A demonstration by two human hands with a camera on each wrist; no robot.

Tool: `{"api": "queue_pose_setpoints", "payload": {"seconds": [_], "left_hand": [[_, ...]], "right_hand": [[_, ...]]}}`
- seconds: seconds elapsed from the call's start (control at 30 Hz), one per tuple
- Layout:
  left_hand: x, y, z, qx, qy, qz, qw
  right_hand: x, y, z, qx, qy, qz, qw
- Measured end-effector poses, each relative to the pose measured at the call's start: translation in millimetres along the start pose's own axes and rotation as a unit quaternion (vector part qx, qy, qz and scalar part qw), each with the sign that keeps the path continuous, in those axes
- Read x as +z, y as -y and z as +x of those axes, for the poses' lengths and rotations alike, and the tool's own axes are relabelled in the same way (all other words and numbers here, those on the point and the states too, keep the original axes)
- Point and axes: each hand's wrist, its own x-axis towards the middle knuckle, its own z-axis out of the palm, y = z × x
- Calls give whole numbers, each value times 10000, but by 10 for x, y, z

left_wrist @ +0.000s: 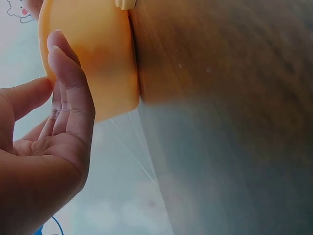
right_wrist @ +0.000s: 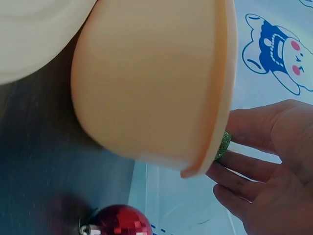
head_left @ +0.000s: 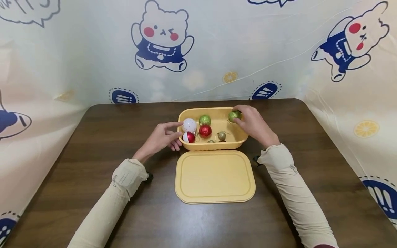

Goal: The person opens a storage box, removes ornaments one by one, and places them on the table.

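A pale yellow plastic box (head_left: 211, 147) contains several Christmas ornament balls. My right hand (head_left: 255, 125) pinches a green glitter ball (head_left: 234, 116) at the box's right end; in the right wrist view the ball (right_wrist: 223, 146) shows between thumb and fingers by the rim. At the left end my left hand (head_left: 161, 137) touches the rim with fingertips, its other fingers outside the wall. Close to these fingers lie a white ball (head_left: 189, 125) and a red-and-white ball (head_left: 188, 137). Farther in are a second green ball (head_left: 204, 120), a red ball (head_left: 205, 131) and a small gold ball (head_left: 221, 135).
A flat yellow lid (head_left: 215, 177) lies in front of the box on the dark wooden table (head_left: 93, 179). The right wrist view shows a faceted red ball (right_wrist: 122, 220) outside the box. A patterned curtain (head_left: 211, 51) stands behind the table.
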Motion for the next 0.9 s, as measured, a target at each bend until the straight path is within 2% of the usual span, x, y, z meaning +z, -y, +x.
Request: {"api": "queue_pose_setpoints", "payload": {"seconds": [0.67,0.9], "left_hand": [[2,-13,-3,19,9,64,10000],[4,-1,-1,28,-23,56,10000]], "right_hand": [[-287,11,-234,-97,-195,-178,9996],[-400,-28,-302,49,-325,-163,9993]]}}
